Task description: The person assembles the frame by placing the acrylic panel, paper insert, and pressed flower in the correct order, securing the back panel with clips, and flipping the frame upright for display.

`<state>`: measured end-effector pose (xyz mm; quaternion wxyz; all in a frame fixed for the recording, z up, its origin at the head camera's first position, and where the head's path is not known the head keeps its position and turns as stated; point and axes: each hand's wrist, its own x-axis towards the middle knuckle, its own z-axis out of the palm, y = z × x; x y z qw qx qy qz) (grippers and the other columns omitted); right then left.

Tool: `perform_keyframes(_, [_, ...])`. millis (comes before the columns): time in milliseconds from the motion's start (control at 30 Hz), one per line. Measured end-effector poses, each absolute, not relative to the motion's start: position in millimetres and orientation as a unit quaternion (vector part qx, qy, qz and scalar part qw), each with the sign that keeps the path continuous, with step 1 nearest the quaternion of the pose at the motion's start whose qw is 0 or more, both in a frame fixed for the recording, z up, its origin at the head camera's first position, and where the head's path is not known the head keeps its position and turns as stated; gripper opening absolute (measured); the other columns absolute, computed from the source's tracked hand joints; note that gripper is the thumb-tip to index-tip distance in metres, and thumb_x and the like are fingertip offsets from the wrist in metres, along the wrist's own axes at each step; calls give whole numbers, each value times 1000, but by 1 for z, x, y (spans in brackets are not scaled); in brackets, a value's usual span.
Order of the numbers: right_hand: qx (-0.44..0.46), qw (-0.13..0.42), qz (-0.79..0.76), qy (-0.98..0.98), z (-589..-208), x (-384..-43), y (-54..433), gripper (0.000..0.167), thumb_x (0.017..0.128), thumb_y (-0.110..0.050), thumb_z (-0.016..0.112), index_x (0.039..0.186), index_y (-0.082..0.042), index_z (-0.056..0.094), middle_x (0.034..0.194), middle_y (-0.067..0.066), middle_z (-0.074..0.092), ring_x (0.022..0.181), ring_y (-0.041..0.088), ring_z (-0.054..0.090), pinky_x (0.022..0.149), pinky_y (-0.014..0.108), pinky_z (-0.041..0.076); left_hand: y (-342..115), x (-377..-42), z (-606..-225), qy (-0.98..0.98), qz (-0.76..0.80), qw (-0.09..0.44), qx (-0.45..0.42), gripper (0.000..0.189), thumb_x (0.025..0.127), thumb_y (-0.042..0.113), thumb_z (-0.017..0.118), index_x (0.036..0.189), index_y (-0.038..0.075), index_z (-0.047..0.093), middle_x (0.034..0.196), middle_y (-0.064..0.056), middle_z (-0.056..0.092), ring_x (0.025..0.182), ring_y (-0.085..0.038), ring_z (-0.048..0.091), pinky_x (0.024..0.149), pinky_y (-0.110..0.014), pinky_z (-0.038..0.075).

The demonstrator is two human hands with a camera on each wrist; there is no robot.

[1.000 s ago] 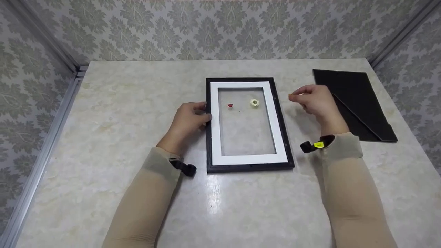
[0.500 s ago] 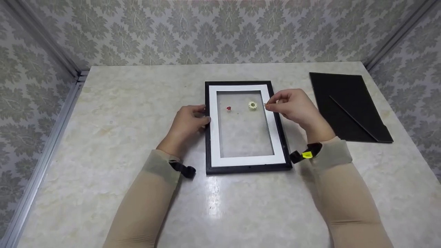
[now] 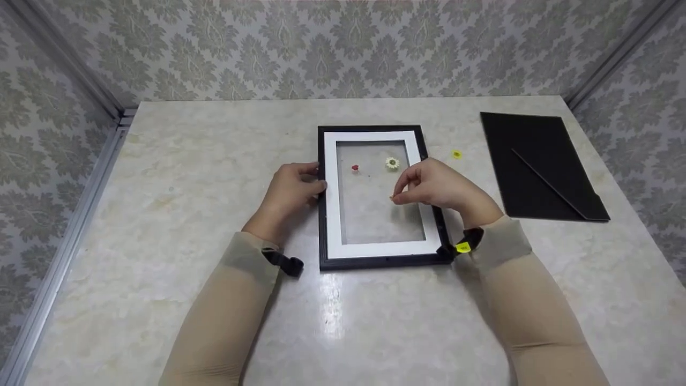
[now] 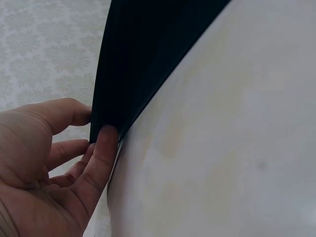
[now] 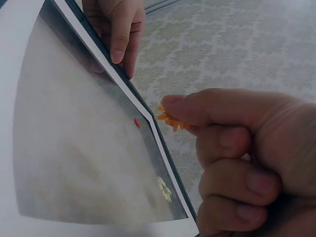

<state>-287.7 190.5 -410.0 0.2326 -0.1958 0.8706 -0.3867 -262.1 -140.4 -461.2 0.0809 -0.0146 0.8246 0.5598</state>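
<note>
A black picture frame (image 3: 440, 236) with a white mat (image 3: 333, 214) and a clear pane lies on the table in the head view. My left hand (image 3: 292, 187) grips its left side, thumb at the top edge. In the left wrist view, the fingers (image 4: 103, 143) press the dark side of the frame. Over the pane, my right hand (image 3: 434, 185) pinches a small orange flower (image 5: 173, 121) between thumb and forefinger, the other fingers curled. A small red flower (image 3: 355, 168) and a cream daisy-like flower (image 3: 392, 163) lie within the frame's window.
A small yellow flower (image 3: 456, 154) lies on the table (image 3: 214, 139) right of the frame. Farther right is a flat black panel (image 3: 541, 139) with a slanted strip (image 3: 552, 185) on it. Patterned walls enclose the back and sides.
My right hand has moved left from beside the frame to above the pane, then down towards me, with the orange flower. The yellow flower on the table has come into view. My left hand stays put.
</note>
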Motion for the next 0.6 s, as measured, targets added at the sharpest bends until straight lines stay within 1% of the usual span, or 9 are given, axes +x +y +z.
perform_keyframes(100, [-198,257,-355,877,-413,-287,188,14,92,-20,92,99,-8,87,61,-12,57,54,3,40,52,22,32,-140,-262,-461,824,561,80,-14,60,103,10,74,161,0,60,140,-22,77,88,-13,73,69,-22,62])
perform_keyframes(200, [-198,270,-332,882,-416,-288,187,12,91,-19,91,99,-9,87,62,-12,58,57,4,43,54,22,33,-140,-263,-462,823,562,80,-12,59,103,10,74,160,0,61,140,-22,77,86,-12,73,68,-22,62])
perform_keyframes(433, [-194,262,-313,892,-420,-291,184,14,91,-21,91,99,-10,87,64,-11,60,62,8,47,56,24,36,-142,-262,-461,823,562,80,-16,60,103,11,74,161,1,60,136,-22,79,79,-11,72,65,-22,61])
perform_keyframes(600, [-186,254,-318,894,-422,-291,186,16,91,-19,90,104,-11,87,66,-11,63,61,8,48,56,24,38,-140,-262,-460,821,564,82,-14,60,104,10,74,161,1,60,139,-22,77,82,-11,72,66,-22,61])
